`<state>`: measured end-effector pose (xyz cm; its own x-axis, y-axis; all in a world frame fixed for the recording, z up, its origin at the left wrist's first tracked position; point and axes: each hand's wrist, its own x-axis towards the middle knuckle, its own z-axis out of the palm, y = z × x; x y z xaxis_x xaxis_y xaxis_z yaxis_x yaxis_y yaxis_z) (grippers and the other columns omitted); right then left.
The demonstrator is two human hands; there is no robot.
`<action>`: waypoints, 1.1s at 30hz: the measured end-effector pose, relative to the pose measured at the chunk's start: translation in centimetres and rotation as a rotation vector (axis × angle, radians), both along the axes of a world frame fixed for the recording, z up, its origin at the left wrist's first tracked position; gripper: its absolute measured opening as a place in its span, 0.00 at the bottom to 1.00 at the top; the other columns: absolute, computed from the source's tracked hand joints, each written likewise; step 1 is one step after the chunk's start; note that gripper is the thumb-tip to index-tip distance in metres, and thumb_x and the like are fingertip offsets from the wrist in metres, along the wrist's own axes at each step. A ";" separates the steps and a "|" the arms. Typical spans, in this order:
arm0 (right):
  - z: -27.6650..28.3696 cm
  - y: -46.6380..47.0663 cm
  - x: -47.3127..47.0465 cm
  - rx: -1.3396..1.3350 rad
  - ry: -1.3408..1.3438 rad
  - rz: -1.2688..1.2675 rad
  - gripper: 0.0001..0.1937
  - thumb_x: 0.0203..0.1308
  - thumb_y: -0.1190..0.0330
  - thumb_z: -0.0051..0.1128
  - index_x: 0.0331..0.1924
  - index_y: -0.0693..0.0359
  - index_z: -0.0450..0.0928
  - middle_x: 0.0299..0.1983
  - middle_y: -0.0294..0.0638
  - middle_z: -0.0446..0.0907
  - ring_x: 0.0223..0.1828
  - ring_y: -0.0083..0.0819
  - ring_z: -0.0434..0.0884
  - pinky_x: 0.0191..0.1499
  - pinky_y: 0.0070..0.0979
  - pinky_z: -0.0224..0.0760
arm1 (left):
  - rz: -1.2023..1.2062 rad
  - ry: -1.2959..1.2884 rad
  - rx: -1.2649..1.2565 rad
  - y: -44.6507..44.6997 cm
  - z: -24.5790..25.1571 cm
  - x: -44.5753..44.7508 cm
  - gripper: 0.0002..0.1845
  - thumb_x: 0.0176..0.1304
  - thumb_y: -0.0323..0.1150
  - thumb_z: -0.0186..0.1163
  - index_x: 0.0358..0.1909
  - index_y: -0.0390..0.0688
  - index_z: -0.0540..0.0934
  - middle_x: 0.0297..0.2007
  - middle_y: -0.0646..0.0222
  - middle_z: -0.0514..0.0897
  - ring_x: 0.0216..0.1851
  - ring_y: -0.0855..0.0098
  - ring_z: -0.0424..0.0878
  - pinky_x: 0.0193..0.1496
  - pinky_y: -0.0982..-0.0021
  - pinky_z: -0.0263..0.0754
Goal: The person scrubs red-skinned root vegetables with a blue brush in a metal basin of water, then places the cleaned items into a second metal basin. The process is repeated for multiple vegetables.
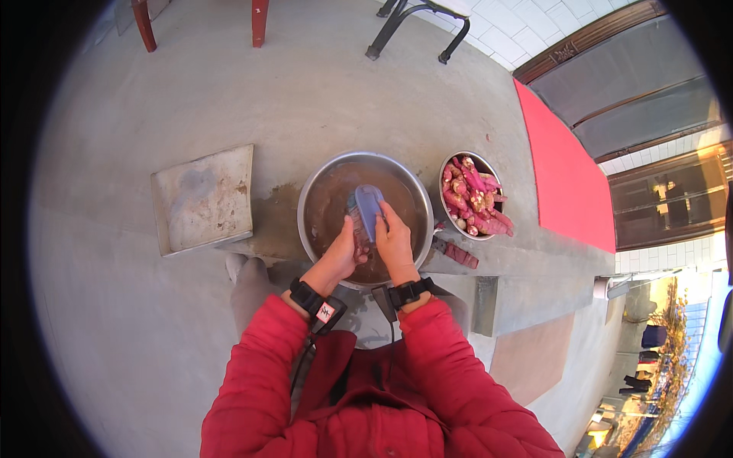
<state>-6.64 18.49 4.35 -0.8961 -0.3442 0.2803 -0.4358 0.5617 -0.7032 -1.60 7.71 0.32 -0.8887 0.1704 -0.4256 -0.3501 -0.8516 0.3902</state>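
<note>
A wide metal basin point(424, 197) of murky brown water stands before me. Over it, my right hand point(394, 237) grips a scrub brush with a blue plastic back point(368, 206); its bristles face left. My left hand point(342, 250) is just left of the brush, fingers curled on a reddish piece, probably a sweet potato, mostly hidden by hand and brush. To the right of the basin, a smaller metal bowl point(444, 194) is heaped with pink-red sweet potatoes point(475, 189).
A shallow, worn metal tray point(206, 200) lies left of the basin. A dark red strip point(461, 255) lies below the bowl. Beyond it is a red mat point(567, 183) by the doors. Black metal chair legs point(395, 28) and red wooden legs point(259, 23) stand farther off.
</note>
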 end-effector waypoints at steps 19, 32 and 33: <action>1.3 -1.0 2.3 -0.085 -0.065 -0.021 0.19 0.57 0.77 0.46 0.54 0.67 0.66 0.42 0.52 0.76 0.44 0.40 0.77 0.46 0.28 0.69 | 0.048 -0.023 -0.126 -0.2 -0.6 -0.4 0.25 0.70 0.47 0.29 0.47 0.40 0.70 0.39 0.63 0.78 0.38 0.70 0.78 0.42 0.67 0.74; 1.8 1.3 0.8 0.020 0.072 0.075 0.17 0.57 0.77 0.46 0.52 0.66 0.68 0.39 0.53 0.77 0.39 0.44 0.79 0.43 0.29 0.70 | -0.032 -0.049 -0.204 -0.1 1.0 0.0 0.20 0.70 0.46 0.35 0.33 0.43 0.71 0.22 0.75 0.69 0.19 0.81 0.61 0.18 0.81 0.53; 1.0 1.1 -0.6 0.060 0.104 0.070 0.17 0.56 0.76 0.46 0.52 0.65 0.68 0.39 0.52 0.76 0.39 0.45 0.78 0.42 0.31 0.71 | -0.030 -0.038 -0.222 -0.5 1.0 -0.2 0.19 0.69 0.45 0.36 0.32 0.43 0.71 0.23 0.75 0.69 0.20 0.81 0.62 0.18 0.81 0.53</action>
<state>-7.29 19.63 5.39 -0.8364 -0.4243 0.3470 -0.5442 0.5671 -0.6182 -1.78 7.19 1.36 -0.8676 0.0947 -0.4882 -0.3914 -0.7355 0.5530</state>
